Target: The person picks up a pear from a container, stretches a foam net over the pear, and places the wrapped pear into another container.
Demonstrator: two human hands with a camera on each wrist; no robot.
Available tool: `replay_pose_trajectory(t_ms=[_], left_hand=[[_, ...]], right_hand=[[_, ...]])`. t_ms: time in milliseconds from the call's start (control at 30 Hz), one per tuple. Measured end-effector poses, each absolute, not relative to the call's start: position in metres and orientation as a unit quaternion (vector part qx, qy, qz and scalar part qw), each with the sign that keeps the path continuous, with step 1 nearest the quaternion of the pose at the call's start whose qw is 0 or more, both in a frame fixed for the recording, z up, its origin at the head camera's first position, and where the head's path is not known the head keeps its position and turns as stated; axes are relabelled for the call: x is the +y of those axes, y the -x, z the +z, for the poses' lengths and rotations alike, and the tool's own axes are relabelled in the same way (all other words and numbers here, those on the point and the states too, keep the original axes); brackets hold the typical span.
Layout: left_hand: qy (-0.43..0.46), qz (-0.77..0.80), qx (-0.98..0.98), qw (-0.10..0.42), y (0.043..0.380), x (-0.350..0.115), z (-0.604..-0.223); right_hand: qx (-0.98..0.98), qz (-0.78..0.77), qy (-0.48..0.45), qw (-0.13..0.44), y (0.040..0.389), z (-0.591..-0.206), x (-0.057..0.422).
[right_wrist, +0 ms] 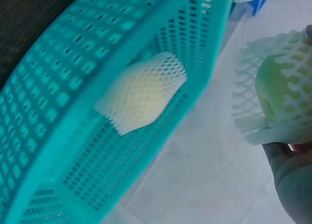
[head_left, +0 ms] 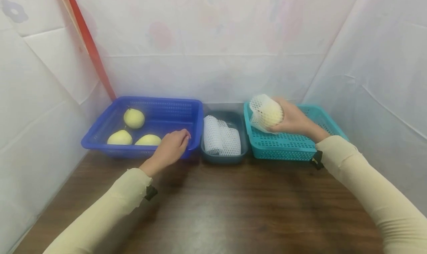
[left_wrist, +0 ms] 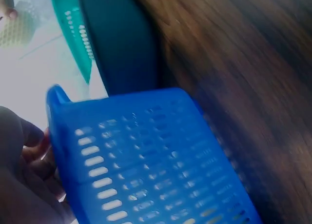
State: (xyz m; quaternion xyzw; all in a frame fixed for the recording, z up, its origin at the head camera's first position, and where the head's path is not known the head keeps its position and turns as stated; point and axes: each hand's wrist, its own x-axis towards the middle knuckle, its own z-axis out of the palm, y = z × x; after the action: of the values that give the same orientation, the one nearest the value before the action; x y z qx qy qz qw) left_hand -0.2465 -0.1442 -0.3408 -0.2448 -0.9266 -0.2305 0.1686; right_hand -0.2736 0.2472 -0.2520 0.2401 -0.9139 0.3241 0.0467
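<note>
My right hand [head_left: 293,118] grips a yellow-green pear [head_left: 271,115] sleeved in a white foam net, above the teal basket [head_left: 283,144]. In the right wrist view the held pear [right_wrist: 280,90] shows bare skin through the net's open end. Another netted pear [right_wrist: 141,94] lies inside that basket. My left hand [head_left: 170,148] hovers by the front right rim of the blue basket [head_left: 143,98], fingers loosely curled, holding nothing. Three bare pears sit in the blue basket, one pear [head_left: 134,118] at the back and two nearer the front, the closest partly behind the rim.
Between the baskets stands a dark grey bin [head_left: 221,159] with several white foam nets [head_left: 230,141] in it. All of these stand on a brown wooden table [head_left: 213,205]. White sheeting [head_left: 207,76] encloses the back and sides, and a red strip [head_left: 90,46] hangs at the left.
</note>
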Motion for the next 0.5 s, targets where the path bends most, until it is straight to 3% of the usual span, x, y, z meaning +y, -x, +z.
replay_pose_trajectory(t_ms=[500], left_hand=[[0.228,-0.164,-0.947,0.154,0.249,-0.148,-0.352]], right_hand=[[-0.923,0.299,-0.243,0.010,0.303,-0.305,0.261]])
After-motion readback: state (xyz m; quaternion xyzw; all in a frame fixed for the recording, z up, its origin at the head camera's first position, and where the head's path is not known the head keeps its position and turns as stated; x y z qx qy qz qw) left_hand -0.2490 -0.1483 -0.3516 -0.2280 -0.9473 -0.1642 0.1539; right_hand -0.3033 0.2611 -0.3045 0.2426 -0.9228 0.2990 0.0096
